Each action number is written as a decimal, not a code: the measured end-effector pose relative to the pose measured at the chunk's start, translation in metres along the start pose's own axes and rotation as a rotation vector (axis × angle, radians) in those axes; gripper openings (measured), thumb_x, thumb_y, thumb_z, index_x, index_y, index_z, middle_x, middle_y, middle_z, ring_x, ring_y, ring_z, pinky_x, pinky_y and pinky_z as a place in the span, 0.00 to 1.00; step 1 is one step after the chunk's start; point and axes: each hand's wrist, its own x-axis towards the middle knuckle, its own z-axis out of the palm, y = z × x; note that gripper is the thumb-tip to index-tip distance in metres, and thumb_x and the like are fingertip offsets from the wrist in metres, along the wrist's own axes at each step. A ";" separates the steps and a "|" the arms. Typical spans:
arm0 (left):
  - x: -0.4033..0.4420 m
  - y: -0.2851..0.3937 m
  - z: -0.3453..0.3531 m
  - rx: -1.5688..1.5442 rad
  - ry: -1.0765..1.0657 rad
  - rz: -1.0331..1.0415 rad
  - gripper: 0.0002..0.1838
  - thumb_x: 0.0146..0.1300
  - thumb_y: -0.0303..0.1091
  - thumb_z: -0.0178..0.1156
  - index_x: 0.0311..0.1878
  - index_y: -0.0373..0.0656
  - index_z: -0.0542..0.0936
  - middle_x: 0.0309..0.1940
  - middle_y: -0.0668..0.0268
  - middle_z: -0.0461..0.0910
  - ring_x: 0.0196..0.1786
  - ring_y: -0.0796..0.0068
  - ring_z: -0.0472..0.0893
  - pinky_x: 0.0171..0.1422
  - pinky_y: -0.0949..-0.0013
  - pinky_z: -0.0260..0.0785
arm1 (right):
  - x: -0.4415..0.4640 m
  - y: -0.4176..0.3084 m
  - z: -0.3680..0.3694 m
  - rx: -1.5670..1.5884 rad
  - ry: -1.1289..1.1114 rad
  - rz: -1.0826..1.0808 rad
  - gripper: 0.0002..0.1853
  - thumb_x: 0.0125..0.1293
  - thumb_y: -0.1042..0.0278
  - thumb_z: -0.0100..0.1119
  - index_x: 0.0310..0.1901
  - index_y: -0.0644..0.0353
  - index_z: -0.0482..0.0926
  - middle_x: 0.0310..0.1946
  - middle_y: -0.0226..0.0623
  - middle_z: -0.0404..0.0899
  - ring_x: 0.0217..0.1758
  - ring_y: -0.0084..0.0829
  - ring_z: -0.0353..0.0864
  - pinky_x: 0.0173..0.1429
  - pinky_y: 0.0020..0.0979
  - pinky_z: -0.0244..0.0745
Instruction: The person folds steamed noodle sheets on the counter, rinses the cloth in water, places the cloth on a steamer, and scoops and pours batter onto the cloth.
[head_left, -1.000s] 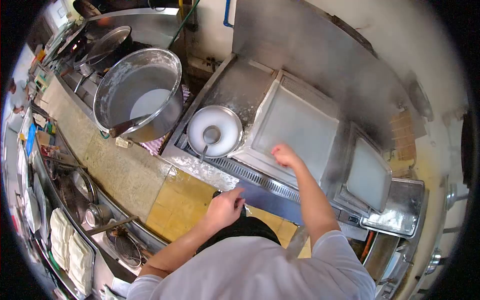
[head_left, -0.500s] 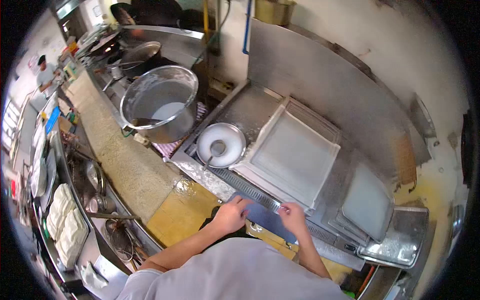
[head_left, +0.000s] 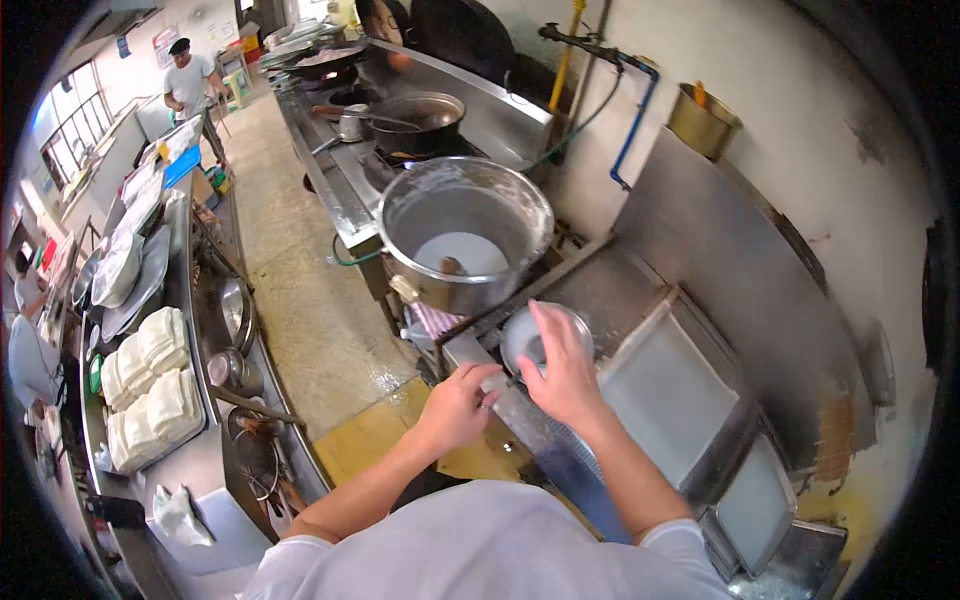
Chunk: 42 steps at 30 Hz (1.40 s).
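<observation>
My left hand (head_left: 458,408) is held in front of the steel counter's edge, fingers loosely bent and apart with nothing in them. My right hand (head_left: 562,378) reaches over a round metal bowl (head_left: 584,332) of white liquid, thumb and fingers stretched out and apart. It hides part of the bowl; whether it touches the bowl or the ladle in it, I cannot tell. Right of the bowl lies a rectangular tray (head_left: 665,400) with a smooth white layer. Beyond the bowl stands a large steel pot (head_left: 455,292) with white liquid at its bottom.
A second white-filled tray (head_left: 755,505) and a bare metal tray (head_left: 805,560) are at the lower right. A wok (head_left: 415,120) sits on the stove behind the pot. Folded white cloths (head_left: 155,415) lie on the left counter. A co-worker (head_left: 192,85) stands far down the aisle.
My view has turned left and up toward the pot and stove. My right hand has moved from the front of the large tray to over the bowl, its fingers opening out.
</observation>
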 end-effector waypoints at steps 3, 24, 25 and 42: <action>0.019 -0.027 -0.054 -0.021 0.080 -0.018 0.19 0.66 0.27 0.67 0.59 0.40 0.80 0.51 0.55 0.81 0.39 0.59 0.86 0.45 0.60 0.80 | 0.085 -0.030 0.043 -0.129 -0.044 -0.230 0.39 0.62 0.77 0.64 0.76 0.56 0.64 0.73 0.55 0.64 0.75 0.58 0.66 0.76 0.48 0.67; 0.158 -0.147 -0.116 0.228 0.065 0.133 0.14 0.68 0.45 0.67 0.52 0.51 0.87 0.51 0.64 0.82 0.47 0.55 0.86 0.47 0.55 0.80 | 0.181 -0.001 0.017 -0.958 -0.658 0.082 0.11 0.64 0.62 0.64 0.31 0.60 0.88 0.33 0.49 0.87 0.38 0.46 0.90 0.42 0.45 0.85; 0.158 -0.147 -0.116 0.222 0.070 0.138 0.14 0.68 0.44 0.67 0.52 0.50 0.87 0.51 0.64 0.82 0.47 0.55 0.86 0.47 0.55 0.80 | 0.184 -0.015 0.010 -0.947 -0.689 0.059 0.09 0.61 0.65 0.65 0.30 0.61 0.88 0.31 0.49 0.87 0.37 0.46 0.91 0.42 0.44 0.85; 0.158 -0.142 -0.114 0.182 0.111 0.094 0.15 0.63 0.42 0.71 0.51 0.51 0.87 0.49 0.63 0.82 0.46 0.54 0.85 0.46 0.55 0.80 | 0.159 0.011 0.061 -0.934 -0.593 0.138 0.12 0.60 0.73 0.60 0.41 0.74 0.84 0.36 0.56 0.85 0.37 0.46 0.91 0.37 0.39 0.88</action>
